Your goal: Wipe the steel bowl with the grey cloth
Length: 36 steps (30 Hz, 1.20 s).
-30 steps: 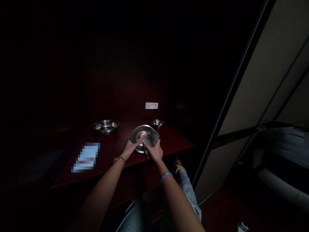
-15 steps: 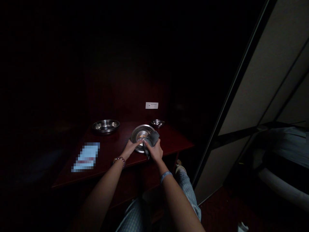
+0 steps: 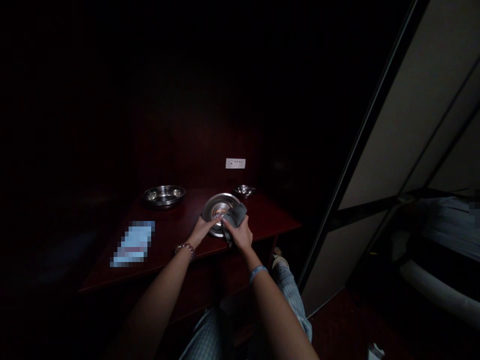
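A round, shiny metal plate [image 3: 216, 204] is tilted up over the front part of the dark red desk [image 3: 180, 245]. My left hand [image 3: 201, 231] is closed on its lower left rim, the thumb lying across the inner face. A grey cloth [image 3: 237, 215] is gripped in my right hand [image 3: 241, 234] and lies over the plate's right rim. Both thumbs come close together near the plate's middle. Fingers behind the plate and cloth are hidden.
At the desk's back left stands a wide metal dish [image 3: 164, 196]; a small metal bowl [image 3: 244, 191] is at the back right. A blurred-out light blue item [image 3: 134, 242] lies front left. A white wall socket [image 3: 235, 163] is behind. A panel [image 3: 375, 165] rises to the right.
Hardly anything differs. Both hands, the plate and the cloth keep almost the same place, and the view has shifted very slightly.
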Each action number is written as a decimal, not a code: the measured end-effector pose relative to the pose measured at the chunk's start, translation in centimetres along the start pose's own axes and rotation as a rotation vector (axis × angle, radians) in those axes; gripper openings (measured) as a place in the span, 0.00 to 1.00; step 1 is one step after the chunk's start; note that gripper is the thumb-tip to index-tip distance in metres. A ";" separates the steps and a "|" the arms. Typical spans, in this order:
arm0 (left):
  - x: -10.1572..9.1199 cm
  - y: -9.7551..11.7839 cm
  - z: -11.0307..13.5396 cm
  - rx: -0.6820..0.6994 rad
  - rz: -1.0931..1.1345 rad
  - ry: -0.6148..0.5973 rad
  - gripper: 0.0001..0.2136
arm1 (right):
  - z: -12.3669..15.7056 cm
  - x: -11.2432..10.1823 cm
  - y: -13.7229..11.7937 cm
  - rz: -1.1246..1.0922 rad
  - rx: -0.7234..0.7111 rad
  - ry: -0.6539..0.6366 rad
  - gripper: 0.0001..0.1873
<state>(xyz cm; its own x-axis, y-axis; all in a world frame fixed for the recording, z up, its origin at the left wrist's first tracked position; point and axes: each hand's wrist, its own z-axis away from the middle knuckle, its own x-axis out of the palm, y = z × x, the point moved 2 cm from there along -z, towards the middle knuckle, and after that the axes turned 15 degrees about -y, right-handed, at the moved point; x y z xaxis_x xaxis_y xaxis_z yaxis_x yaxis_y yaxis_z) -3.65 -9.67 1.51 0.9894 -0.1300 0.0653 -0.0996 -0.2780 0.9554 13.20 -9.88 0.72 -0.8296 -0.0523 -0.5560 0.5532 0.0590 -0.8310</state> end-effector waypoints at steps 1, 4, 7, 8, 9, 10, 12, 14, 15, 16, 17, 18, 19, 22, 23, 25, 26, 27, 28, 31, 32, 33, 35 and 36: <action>0.0 0.0 0.0 0.002 0.000 -0.004 0.26 | 0.0 0.0 0.0 -0.001 -0.001 -0.001 0.40; 0.0 0.0 0.0 0.006 0.008 -0.004 0.27 | 0.0 0.0 -0.1 -0.002 0.004 -0.003 0.41; 0.1 0.2 0.1 -0.010 0.018 0.004 0.28 | 0.1 -0.1 -0.3 0.001 0.011 -0.009 0.41; 0.1 0.3 0.1 -0.015 0.019 0.006 0.28 | 0.1 -0.1 -0.3 0.003 0.012 -0.010 0.41; 0.1 0.4 0.1 -0.018 0.021 0.009 0.28 | 0.1 -0.1 -0.3 0.007 0.014 -0.009 0.40; 0.2 0.5 0.2 -0.018 0.023 0.011 0.28 | 0.1 -0.1 -0.3 0.010 0.014 -0.008 0.40; 0.2 0.5 0.2 -0.020 0.025 0.017 0.27 | 0.1 -0.1 -0.3 0.016 0.009 -0.006 0.40; 0.3 0.6 0.2 -0.025 0.023 0.020 0.26 | 0.2 -0.1 -0.3 0.024 0.004 -0.005 0.40; 0.3 0.6 0.2 -0.026 0.022 0.021 0.26 | 0.2 -0.1 -0.3 0.029 0.004 -0.004 0.40; 0.3 0.7 0.3 -0.024 0.022 0.017 0.26 | 0.2 -0.2 -0.4 0.034 0.005 -0.001 0.39; 0.4 0.7 0.3 -0.018 0.023 0.008 0.25 | 0.3 -0.2 -0.4 0.037 0.009 0.003 0.38; 0.5 0.8 0.3 -0.010 0.024 -0.005 0.25 | 0.3 -0.2 -0.4 0.037 0.016 0.007 0.36; 0.5 0.9 0.3 -0.004 0.028 -0.019 0.24 | 0.3 -0.2 -0.5 0.034 0.024 0.010 0.34; 0.5 1.0 0.4 -0.012 0.048 -0.018 0.21 | 0.4 -0.3 -0.6 0.029 0.048 0.002 0.30; 0.5 1.0 0.5 -0.028 0.053 0.001 0.19 | 0.4 -0.3 -0.7 0.033 0.051 -0.002 0.30; 0.3 0.9 0.6 -0.057 0.057 0.045 0.17 | 0.5 -0.3 -0.8 0.044 0.050 -0.001 0.30; 0.2 0.8 0.6 -0.066 0.056 0.065 0.17 | 0.5 -0.3 -0.8 0.050 0.050 0.003 0.30; 0.0 0.7 0.6 -0.071 0.053 0.081 0.17 | 0.5 -0.2 -0.8 0.053 0.051 0.007 0.30; -0.1 0.6 0.6 -0.074 0.050 0.094 0.17 | 0.5 -0.2 -0.8 0.055 0.052 0.010 0.30; -0.3 0.2 0.5 -0.098 0.035 0.125 0.19 | 0.6 -0.2 -0.8 0.053 0.046 0.010 0.30; -0.4 0.1 0.4 -0.107 0.029 0.124 0.20 | 0.6 -0.2 -0.8 0.052 0.042 0.011 0.31; -0.4 0.1 0.4 -0.111 0.026 0.122 0.20 | 0.5 -0.2 -0.8 0.052 0.039 0.013 0.31; -0.4 0.0 0.4 -0.114 0.030 0.120 0.21 | 0.5 -0.1 -0.7 0.053 0.036 0.015 0.31; -0.4 0.0 0.4 -0.116 0.034 0.120 0.21 | 0.5 -0.1 -0.7 0.054 0.037 0.016 0.31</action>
<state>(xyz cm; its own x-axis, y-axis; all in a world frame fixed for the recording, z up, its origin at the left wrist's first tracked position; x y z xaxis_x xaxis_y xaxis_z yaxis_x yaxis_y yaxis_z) -4.13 -9.96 1.36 0.9919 -0.0205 0.1253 -0.1270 -0.1628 0.9784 12.96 -10.42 1.37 -0.7993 -0.0344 -0.5999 0.5994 0.0243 -0.8001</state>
